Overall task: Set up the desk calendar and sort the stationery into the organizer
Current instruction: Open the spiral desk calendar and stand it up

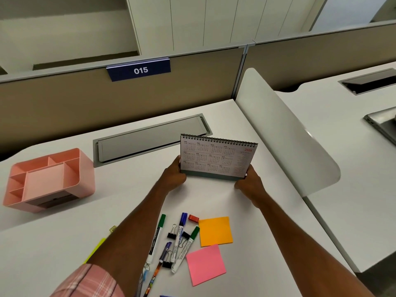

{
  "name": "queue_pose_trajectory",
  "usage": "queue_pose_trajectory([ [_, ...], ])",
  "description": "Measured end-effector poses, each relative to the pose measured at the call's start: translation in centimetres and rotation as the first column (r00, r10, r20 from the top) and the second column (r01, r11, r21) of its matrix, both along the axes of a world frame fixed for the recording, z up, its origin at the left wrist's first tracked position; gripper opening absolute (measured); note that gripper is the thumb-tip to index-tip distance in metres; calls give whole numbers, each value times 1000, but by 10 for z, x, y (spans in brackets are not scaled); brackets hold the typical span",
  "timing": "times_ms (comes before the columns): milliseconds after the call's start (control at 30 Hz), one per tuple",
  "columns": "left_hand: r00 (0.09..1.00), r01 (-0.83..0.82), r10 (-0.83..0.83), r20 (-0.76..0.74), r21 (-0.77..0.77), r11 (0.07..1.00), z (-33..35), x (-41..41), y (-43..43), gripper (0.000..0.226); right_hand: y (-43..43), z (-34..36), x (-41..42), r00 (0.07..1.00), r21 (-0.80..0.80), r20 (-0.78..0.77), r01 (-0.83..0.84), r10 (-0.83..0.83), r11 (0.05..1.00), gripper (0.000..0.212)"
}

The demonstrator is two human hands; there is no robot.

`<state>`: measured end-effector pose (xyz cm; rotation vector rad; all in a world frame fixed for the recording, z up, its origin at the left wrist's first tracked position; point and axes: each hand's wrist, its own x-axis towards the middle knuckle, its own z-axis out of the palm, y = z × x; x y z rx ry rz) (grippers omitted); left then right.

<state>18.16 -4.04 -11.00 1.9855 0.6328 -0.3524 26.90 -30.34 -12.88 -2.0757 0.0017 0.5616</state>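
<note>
We look from one wide-angle camera worn on the head, facing forward and down over the white desk (120, 189), close above it, the desk calendar (216, 159) mid-frame; the partition (64, 108) bounds the far side, a neighbouring desk (353, 168) the right.

Tiny illegible dates on calendar (216, 159).

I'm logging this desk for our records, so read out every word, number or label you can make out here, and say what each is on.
"015": white digits on the blue sign atop the partition.
"2026": red, top right of the desk calendar page.
"JAN", "FEB", "MAR": month headings on that page; the other headings, dates and side column are too small.
Print on the markers: too blurred to read.
</note>
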Motion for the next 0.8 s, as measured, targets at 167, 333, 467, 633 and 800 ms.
queue_pose_trajectory([
  [167, 1000, 12, -12, 11, 3, 1000, -5, 1, 0, 86, 4, 1, 6, 1000, -12, 1, -9, 9, 1000, 81],
  [333, 1000, -21, 22, 9, -62, 998, -10, 2, 3, 92, 4, 3, 3, 1000, 22, -24, 6, -5, 1000, 80],
  [467, 982, -185, 187, -16, -255, 949, -9, 2, 7, 88, 0, 7, 2, 998, 91, -44, 42, -39, 995, 70],
  [633, 954, -270, 299, 37, -336, 903, -9, -1, 3, 78, 0, 10, -10, 997, 133, 6, 74, -76, 988, 55],
  [800, 957, -245, 283, 68, -340, 908, -9, -2, 3, 78, 1, 10, -8, 995, 134, 31, 90, -95, 987, 50],
])
